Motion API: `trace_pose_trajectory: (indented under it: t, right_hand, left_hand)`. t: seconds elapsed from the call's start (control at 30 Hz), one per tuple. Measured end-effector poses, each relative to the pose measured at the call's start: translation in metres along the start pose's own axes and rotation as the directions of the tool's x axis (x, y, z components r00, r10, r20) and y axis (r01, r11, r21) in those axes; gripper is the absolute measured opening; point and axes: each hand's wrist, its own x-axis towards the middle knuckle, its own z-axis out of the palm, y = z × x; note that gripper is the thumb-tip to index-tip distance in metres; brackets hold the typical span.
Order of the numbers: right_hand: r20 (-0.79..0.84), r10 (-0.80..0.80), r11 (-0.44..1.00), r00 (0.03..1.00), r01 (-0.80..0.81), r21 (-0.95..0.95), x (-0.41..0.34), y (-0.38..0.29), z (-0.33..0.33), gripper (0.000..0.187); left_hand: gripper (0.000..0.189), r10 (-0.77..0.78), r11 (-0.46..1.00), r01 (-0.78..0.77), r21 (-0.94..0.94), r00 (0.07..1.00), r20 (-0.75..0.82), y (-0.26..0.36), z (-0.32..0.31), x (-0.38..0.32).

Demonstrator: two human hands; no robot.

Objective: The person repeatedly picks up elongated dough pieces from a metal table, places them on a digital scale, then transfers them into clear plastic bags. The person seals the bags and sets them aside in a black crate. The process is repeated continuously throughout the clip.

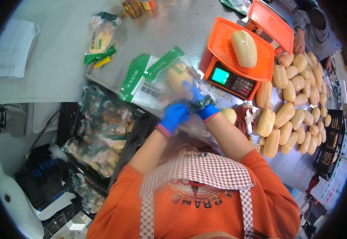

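Note:
A clear plastic bag with green ends point(165, 64) lies at a slant before me, with a pale peeled lotus root section point(178, 79) inside it. My right hand point(207, 112), in a blue glove, grips the bag's near end. Some of its fingers show hazily through the plastic beside the root; whether they are inside or behind it I cannot tell. My left hand point(173, 118), also gloved in blue, pinches the near edge. Beneath lies another green and white bag point(136, 77). On the orange scale point(218, 38) to the right rests another lotus root section point(244, 49).
Many lotus root sections point(285, 115) cover the table's right side. A second orange scale point(270, 22) and a person's hand point(299, 44) are beyond. A filled bag point(101, 38) lies far left. Below left, a black crate point(131, 140) holds bagged roots. A dark red cloth point(241, 119) lies nearby.

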Motion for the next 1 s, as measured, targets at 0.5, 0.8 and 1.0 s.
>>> trace_pose_trajectory:
  t: [0.5, 0.8, 1.0]
  right_hand:
    - [0.069, -0.137, 0.589, 0.988, 0.137, -0.796, 0.022, 0.034, -0.008, 0.04]
    - [0.576, -0.061, 0.334, 0.815, 0.56, -0.758, 0.026, -0.034, 0.012, 0.033]
    - [0.623, -0.279, 0.076, 0.731, 0.664, -0.744, 0.039, -0.018, 0.012, 0.034]
  left_hand:
    - [0.022, 0.247, 0.922, -0.265, 0.282, 0.964, 0.098, 0.007, -0.029, 0.037]
    - [0.014, -0.007, 0.995, 0.004, 0.1, 0.999, 0.032, -0.015, -0.012, 0.011]
    - [0.011, 0.072, 0.992, -0.068, 0.104, 0.997, -0.033, -0.02, -0.009, 0.008]
